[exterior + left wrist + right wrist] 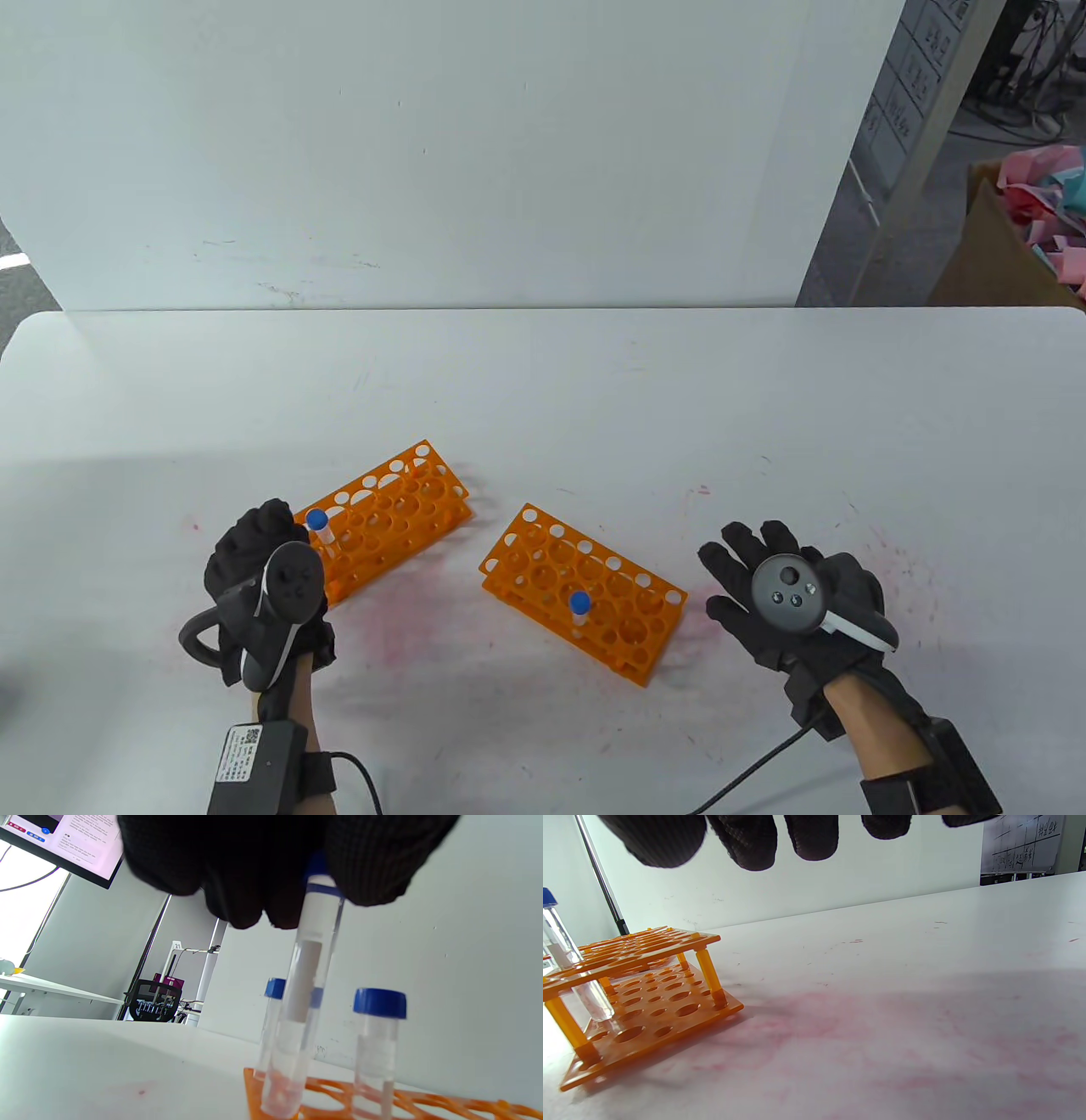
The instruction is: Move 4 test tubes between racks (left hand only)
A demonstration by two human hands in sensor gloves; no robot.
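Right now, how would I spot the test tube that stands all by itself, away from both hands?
Find the two orange racks on the white table. Take the right rack, the one nearer the flat, open right hand. Near its front edge stands one clear blue-capped tube, alone in that rack and untouched, unlike the tube the left hand grips at the left rack.

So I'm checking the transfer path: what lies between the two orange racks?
Only bare, pink-stained table lies between the left rack and the right rack; the table view shows it.
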